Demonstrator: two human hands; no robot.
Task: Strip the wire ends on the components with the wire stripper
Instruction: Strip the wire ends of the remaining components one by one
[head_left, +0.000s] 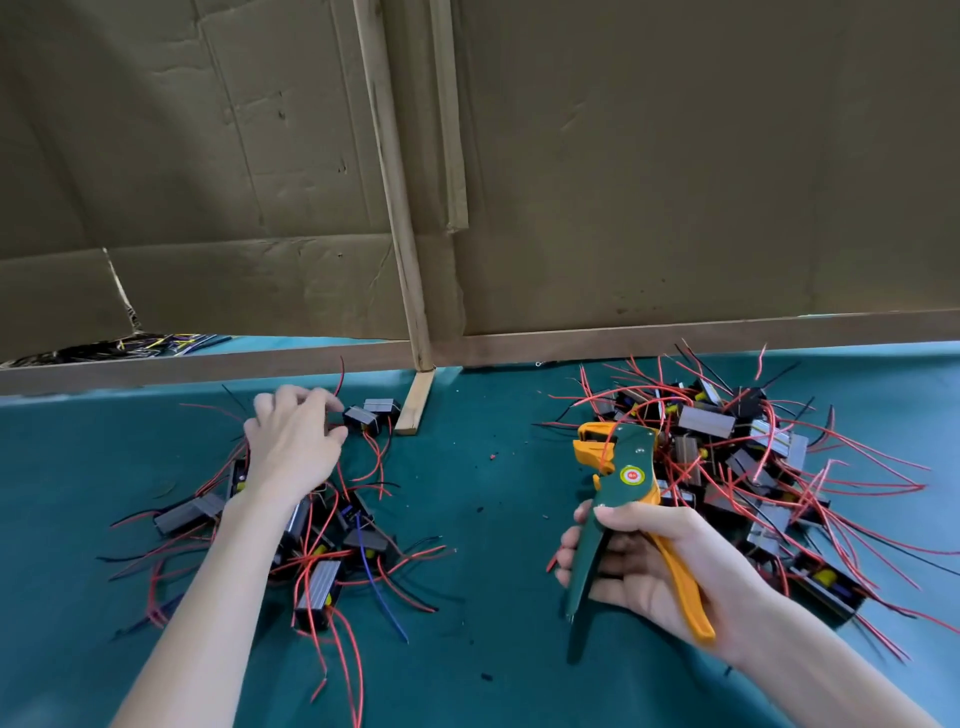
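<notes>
Head view, right hand: at 5 o'clock we gripped the wire stripper, fingers curled round its green and orange handles, its head pointing to 12 o'clock.
Left hand: at 9 o'clock, fingers curled against a small component; we could not tell whether they held it.
Left pile: components with red and black wires lay under our left wrist.
Right pile: a bigger heap at 3 o'clock, just behind the stripper's head.
Table: green cloth, with a cardboard wall at 12 o'clock.
</notes>
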